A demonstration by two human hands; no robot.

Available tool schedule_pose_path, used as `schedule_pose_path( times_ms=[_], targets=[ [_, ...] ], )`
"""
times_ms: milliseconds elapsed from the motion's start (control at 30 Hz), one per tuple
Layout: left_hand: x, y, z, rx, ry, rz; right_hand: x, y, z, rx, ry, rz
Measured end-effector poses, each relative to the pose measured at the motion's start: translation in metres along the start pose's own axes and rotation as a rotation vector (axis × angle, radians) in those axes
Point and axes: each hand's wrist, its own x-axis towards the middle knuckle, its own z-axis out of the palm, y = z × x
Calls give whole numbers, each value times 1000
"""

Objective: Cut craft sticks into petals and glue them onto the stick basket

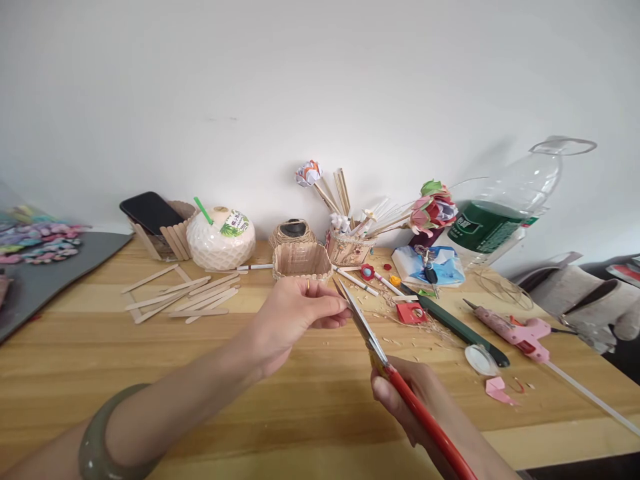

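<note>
My right hand (407,393) grips red-handled scissors (367,333), their metal blades pointing up and away toward my left fingertips. The blades are slightly apart at the tips. My left hand (313,303) is closed in a pinch beside the scissor tips; whatever lies between its fingers is too small or hidden to make out. Just beyond my left hand stands a small box made of wooden sticks (303,260). Behind that box sits a roll of twine (293,231) with a dark thing in its middle.
Loose craft sticks (200,293) and a white coconut (221,241) with a green straw are on the left. Markers fill a decorated holder (350,250) near paper flowers (434,208). A green-handled cutter (460,330), pink glue gun (520,332) and plastic bottle (493,227) occupy the right.
</note>
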Motion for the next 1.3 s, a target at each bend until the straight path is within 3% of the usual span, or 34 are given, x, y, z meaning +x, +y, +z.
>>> schedule_pose_path(
  times_ms=[600, 833, 933, 1300],
  targets=[
    [-4, 3, 2, 46, 28, 33, -1, -6, 5, -53, 84, 8],
    [-5, 2, 2, 46, -9, 4, -6, -8, 10, 167, 153, 79],
    [-6, 3, 1, 48, -41, 6, -8, -7, 7, 297, 196, 29],
    [-4, 0, 2, 150, -21, 128, -11, 12, 6, 403, 238, 23]
  ],
)
